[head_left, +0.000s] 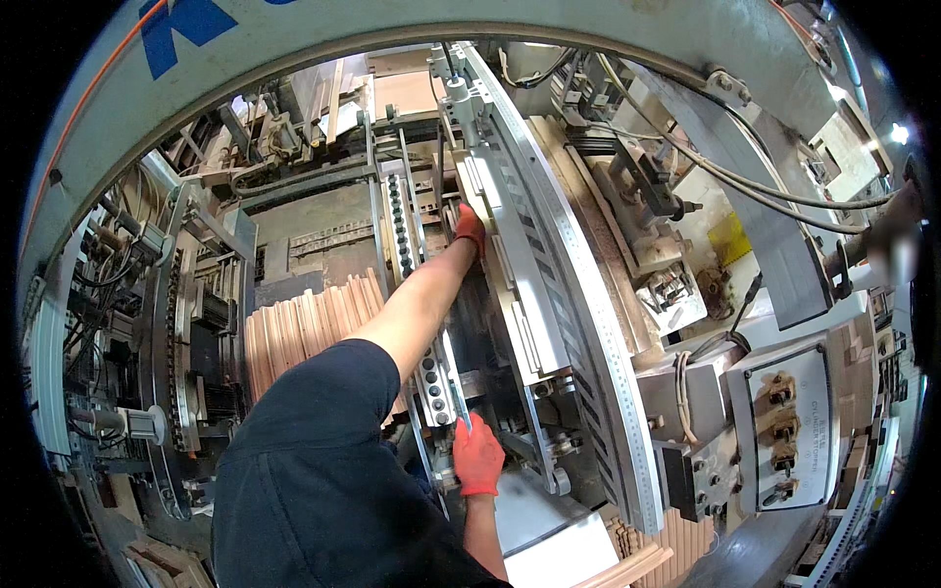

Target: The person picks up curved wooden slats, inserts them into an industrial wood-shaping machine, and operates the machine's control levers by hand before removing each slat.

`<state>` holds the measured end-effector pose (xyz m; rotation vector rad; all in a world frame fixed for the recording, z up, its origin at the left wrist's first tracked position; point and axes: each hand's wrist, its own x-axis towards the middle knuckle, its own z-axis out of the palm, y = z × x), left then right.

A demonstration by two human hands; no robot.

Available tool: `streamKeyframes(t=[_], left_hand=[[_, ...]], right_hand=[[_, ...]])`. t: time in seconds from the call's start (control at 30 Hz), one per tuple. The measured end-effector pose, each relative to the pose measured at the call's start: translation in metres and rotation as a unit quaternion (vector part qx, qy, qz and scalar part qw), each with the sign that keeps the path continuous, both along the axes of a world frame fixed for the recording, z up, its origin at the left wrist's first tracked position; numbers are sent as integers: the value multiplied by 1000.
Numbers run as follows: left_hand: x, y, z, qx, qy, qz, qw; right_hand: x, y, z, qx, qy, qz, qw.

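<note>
Both my hands wear red gloves. My left arm, in a short dark sleeve, stretches far into the machine. At its end, my left hand is against the edge of a long pale metal guide bar; its fingertips are mostly hidden. Nearer to me, my right hand is closed at the lower end of a thin shiny metal strip. The strip runs alongside a rail of black rollers. Whether the strip is loose or part of the machine cannot be told.
A row of light wooden strips lies left of the rollers. A long graduated rail curves past on the right, beside a control box with levers. Hoses hang at upper right; a machine frame arches overhead.
</note>
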<state>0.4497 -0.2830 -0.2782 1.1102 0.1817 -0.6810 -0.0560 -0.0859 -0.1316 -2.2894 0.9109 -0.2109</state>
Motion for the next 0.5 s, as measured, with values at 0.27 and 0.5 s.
streamKeyframes(t=[0.27, 0.5], left_hand=[[-111, -28, 54, -75, 49, -64, 994], [-133, -11, 39, -154, 47, -41, 986]], right_hand=[[-6, -18, -15, 3, 12, -37, 999], [-1, -12, -17, -25, 26, -7, 999]])
